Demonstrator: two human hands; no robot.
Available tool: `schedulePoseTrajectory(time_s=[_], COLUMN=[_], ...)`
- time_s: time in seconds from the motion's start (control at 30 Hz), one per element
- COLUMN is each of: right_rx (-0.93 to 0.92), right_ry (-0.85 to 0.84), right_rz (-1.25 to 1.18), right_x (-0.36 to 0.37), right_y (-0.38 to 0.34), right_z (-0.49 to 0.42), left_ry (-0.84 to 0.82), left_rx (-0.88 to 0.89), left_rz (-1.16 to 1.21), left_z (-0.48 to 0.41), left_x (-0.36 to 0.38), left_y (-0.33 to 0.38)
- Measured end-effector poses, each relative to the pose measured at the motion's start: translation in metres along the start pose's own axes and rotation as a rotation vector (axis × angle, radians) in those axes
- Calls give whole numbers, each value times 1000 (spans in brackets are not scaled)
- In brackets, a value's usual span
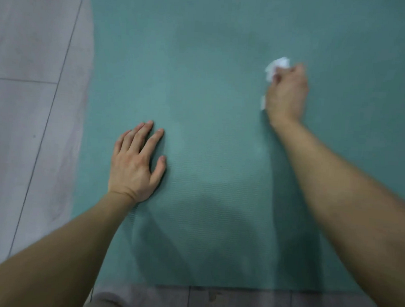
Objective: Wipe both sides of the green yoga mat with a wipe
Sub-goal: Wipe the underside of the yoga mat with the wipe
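The green yoga mat (221,142) lay flat on the tiled floor (22,120). The left hand (135,164) pressed flat near its left edge. The right hand (286,94), blurred, apparently clutched the wipe (277,64) mid-mat: upper side in progress. Next: continue strokes, then flip.

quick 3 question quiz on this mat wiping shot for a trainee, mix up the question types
1. True or false: the left hand rests flat on the green yoga mat.
2. Which hand grips the white wipe? A) left B) right C) neither
3. Short answer: what surface shows beside the mat's left edge?

Key
1. True.
2. B, the right hand, further up the mat.
3. The grey tiled floor.
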State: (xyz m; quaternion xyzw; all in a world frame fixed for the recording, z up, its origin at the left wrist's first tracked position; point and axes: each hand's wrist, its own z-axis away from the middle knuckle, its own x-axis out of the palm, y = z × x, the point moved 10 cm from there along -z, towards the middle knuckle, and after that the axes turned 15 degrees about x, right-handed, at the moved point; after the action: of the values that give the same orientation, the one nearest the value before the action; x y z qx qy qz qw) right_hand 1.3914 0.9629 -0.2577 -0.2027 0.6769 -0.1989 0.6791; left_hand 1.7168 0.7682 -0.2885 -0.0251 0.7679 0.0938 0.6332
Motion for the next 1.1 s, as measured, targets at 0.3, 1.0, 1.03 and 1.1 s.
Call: schedulePoseTrajectory(time_s=[0.3,1.0,1.03,1.1], right_rx=[-811,-284,-139,-15], right_ry=[-381,-199,-149,-93], right_rz=[18,90,90,112], right_x=[55,40,35,37], right_y=[-76,-30,-16,-24], right_z=[152,40,34,58], left_ry=[-8,-673,-773,-861], left_rx=[1,235,322,461], left_rz=[-11,-82,-130,-210], left_z=[1,-23,-21,-15], left_x=[1,-6,-13,-34], left_y=[-2,-8,-9,-6])
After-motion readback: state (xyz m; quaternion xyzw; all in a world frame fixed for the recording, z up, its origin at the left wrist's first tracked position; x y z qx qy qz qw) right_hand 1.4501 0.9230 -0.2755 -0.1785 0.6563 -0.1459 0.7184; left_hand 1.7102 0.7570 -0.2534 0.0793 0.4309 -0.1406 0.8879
